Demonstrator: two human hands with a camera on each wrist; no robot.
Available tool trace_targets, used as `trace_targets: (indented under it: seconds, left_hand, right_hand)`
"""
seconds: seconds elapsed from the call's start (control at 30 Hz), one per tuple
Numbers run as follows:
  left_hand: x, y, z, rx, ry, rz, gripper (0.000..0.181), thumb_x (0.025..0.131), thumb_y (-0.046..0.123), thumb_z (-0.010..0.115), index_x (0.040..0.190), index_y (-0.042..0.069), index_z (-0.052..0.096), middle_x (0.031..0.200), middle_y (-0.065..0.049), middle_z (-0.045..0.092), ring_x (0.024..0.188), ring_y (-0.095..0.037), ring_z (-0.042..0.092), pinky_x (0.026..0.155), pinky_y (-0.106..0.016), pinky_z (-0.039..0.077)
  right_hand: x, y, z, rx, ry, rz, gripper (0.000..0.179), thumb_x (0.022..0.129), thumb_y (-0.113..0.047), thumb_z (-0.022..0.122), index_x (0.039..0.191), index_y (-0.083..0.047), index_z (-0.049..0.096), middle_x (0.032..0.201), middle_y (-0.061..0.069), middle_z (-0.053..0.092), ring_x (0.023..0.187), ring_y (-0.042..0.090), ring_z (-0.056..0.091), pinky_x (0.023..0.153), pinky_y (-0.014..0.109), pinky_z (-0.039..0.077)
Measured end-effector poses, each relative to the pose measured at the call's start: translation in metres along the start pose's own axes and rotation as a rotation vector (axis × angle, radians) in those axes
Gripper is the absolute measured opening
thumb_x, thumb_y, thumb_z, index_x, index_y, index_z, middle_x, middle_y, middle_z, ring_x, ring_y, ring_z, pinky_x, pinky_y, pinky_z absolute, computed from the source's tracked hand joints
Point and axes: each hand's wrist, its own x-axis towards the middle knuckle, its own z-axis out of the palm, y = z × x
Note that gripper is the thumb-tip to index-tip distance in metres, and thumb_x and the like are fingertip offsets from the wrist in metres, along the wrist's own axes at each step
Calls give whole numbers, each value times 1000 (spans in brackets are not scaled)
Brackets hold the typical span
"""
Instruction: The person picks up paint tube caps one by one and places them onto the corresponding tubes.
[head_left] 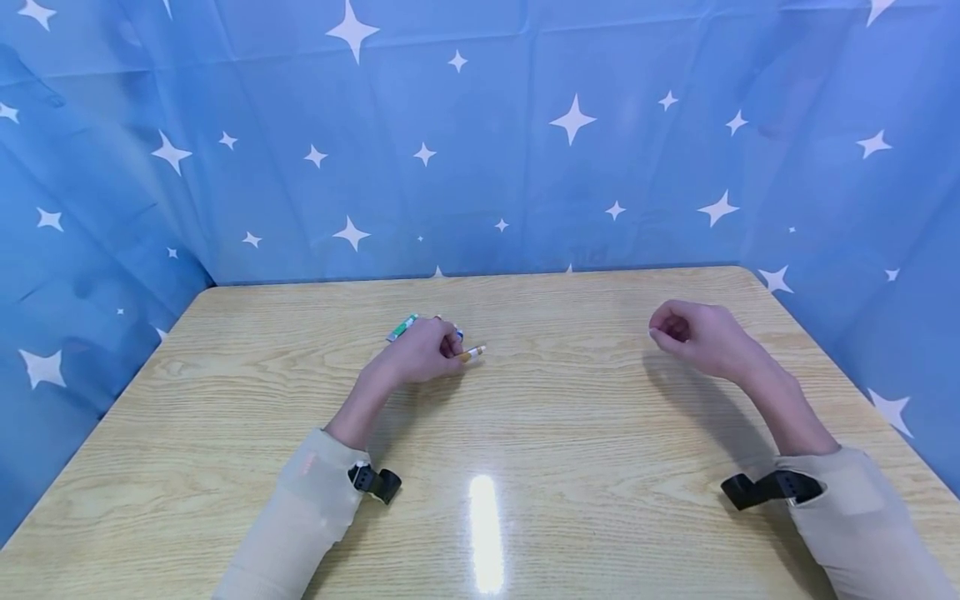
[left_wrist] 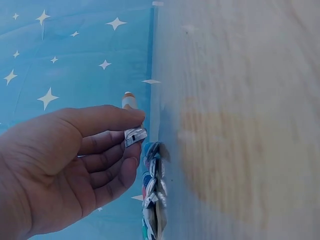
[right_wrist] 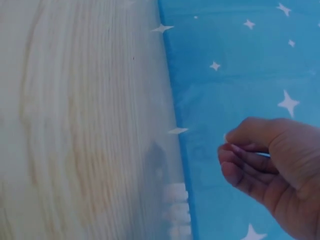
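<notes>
A small paint tube [head_left: 472, 353], orange-brown and white with a pale cap, is pinched between the thumb and fingers of my left hand [head_left: 420, 350]. Its crimped silver end shows under the thumb in the left wrist view, and its cap [left_wrist: 128, 95] points away from the palm. A row of several more tubes [left_wrist: 152, 185] lies on the table beside that hand. One is green [head_left: 402, 327]; the hand partly hides the others. Over the table's right side hovers my right hand [head_left: 697, 337], fingers loosely curled, thumb close to the index finger, holding nothing visible.
The wood-grained table [head_left: 570, 433] ends at a blue curtain [head_left: 480, 200] with white stars, which hangs behind it and along both sides. Black straps with cameras sit on the left wrist [head_left: 375, 482] and right wrist [head_left: 772, 488]. A bright light reflection falls near the table's front.
</notes>
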Motion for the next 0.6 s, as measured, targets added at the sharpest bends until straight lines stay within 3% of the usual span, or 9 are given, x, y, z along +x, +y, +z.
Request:
trace_targets:
  seconds: [0.6]
  left_hand:
    - [-3,5,-3,-194,22,85,6,91,8,72,94,4,68,86,-3,67,78,-15,62,72,-27,53]
  right_hand:
    - [5,-29,1,82,101,-106,9,90,-2,72,94,-9,68,79,-6,64,71,5,61,64,16,50]
